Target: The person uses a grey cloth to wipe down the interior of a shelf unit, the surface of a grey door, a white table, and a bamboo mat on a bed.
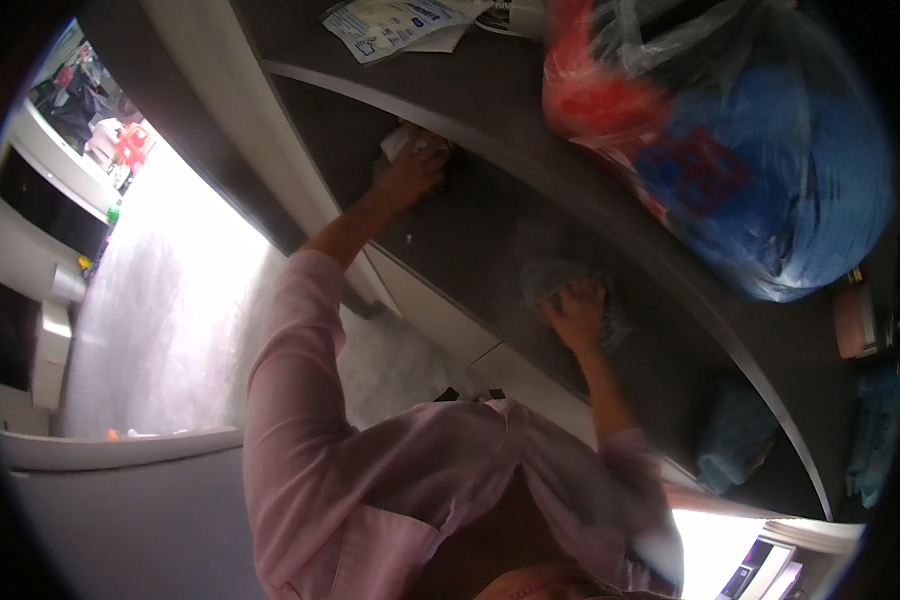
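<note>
My left hand [418, 169] is at the far left part of a dark lower shelf [487, 202], closed around a small white bundle [395, 142]. Shade hides the details of that bundle. Nearer the middle of the same shelf, my right hand [581, 307] has its bent fingers on a crumpled translucent plastic bag [547, 277]. The bag spreads out on both sides of the hand, and what it contains is too dim to tell. A small white speck [409, 239] lies on the shelf between my forearms.
Above runs a dark upper surface with a pale curved edge [615, 202]. It carries a printed packet [390, 30] and a large clear bag of blue and red items [765, 172]. A bluish plastic package [739, 431] rests on the lower shelf at right. A bright floor [165, 315] stretches leftward.
</note>
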Demonstrator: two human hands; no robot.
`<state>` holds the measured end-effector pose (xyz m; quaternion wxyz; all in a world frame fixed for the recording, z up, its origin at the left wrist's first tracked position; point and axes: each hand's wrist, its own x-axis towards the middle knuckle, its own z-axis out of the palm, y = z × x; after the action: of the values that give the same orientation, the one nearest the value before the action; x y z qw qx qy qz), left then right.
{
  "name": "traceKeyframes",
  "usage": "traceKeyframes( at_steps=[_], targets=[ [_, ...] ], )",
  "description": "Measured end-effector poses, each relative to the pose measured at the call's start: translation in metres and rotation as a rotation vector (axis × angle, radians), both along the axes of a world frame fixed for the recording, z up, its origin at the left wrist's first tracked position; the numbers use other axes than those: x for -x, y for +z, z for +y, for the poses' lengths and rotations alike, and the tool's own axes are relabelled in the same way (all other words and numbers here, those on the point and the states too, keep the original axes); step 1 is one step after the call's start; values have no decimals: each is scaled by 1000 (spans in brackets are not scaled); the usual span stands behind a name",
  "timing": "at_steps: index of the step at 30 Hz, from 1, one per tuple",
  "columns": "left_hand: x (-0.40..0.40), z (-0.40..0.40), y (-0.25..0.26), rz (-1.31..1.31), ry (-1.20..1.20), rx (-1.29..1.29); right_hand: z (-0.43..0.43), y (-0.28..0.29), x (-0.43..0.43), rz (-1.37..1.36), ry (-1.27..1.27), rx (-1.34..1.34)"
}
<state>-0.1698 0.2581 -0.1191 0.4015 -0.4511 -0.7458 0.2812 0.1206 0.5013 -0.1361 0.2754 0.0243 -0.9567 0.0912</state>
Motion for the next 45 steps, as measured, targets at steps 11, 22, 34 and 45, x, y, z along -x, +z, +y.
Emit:
traceKeyframes(
  at_steps=[11,22,34,45],
  targets=[
    [-2,-8,24,-447,-138,-156,-30,18,8,-263,-221,-106],
    [10,12,6,-583,-372,-154,-136,-9,86,-128,75,101],
    [11,15,-4,-573,-528,-289,-134,-3,126,-37,-261,-152],
    [15,5,-4,-475,-343,-152,-100,-2,29,-93,-283,-268]
  ],
)
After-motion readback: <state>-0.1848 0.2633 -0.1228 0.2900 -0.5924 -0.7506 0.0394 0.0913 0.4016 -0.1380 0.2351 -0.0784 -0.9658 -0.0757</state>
